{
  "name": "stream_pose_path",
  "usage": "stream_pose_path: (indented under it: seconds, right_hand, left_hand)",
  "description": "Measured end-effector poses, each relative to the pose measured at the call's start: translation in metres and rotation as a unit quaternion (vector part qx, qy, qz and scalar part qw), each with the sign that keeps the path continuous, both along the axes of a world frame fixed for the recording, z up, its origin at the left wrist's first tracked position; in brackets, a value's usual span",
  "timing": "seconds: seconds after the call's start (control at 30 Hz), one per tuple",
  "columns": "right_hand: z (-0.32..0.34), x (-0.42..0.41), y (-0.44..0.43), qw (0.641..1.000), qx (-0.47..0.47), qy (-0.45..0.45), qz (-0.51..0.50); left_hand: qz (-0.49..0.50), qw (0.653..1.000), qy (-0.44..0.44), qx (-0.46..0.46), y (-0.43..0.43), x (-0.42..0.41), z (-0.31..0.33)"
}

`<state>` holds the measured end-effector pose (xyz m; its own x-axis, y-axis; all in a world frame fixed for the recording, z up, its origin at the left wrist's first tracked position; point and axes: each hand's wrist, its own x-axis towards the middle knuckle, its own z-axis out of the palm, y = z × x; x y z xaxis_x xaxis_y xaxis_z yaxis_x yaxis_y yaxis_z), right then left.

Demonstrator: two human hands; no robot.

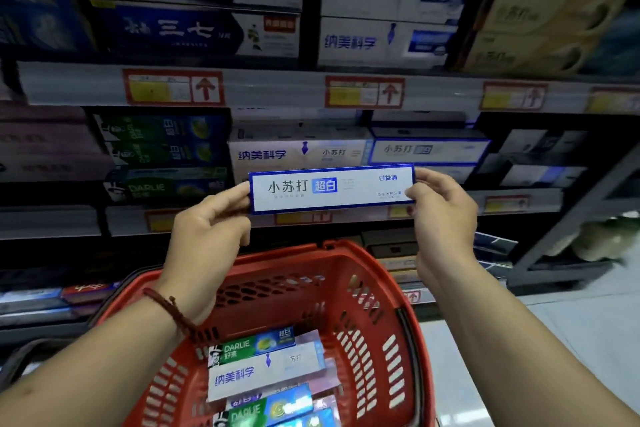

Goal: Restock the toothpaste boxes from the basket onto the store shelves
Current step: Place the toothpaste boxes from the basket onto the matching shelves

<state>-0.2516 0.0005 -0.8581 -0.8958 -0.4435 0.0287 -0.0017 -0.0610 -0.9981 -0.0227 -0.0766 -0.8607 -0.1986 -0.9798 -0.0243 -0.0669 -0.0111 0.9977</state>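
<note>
Three red-framed paper price labels, each with a yellow panel and a red upward arrow, run in a row across the upper view: one at the left (173,87), one in the middle (364,92), and a blurred one at the right (514,96). A similar smaller label (506,203) shows lower down. A pale glossy tiled floor (588,322) fills the lower right. Above it sit blurred pale green rounded packages (602,239), too unclear to identify.

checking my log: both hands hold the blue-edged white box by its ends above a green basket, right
Wrong colour: the head view shows the basket is red, not green. The left hand and right hand hold the blue-edged white box by its ends above it.
</note>
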Motion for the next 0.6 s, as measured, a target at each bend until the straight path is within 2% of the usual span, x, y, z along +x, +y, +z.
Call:
stream_pose_path:
  seconds: [0.13,0.4,0.6]
  right_hand:
    - [0.0,-0.025,0.022,1.0,-0.006,-0.014,-0.007]
    - [0.025,-0.082,0.048,0.998,0.005,0.045,-0.032]
    - [0.034,-0.139,0.047,0.998,0.017,0.042,-0.053]
  left_hand:
    - [-0.027,0.999,-0.006,-0.022,0.013,-0.023,0.009]
    - [-0.045,0.996,0.037,-0.063,0.028,-0.092,0.025]
    - [-0.073,0.993,0.051,-0.073,0.024,-0.157,0.035]
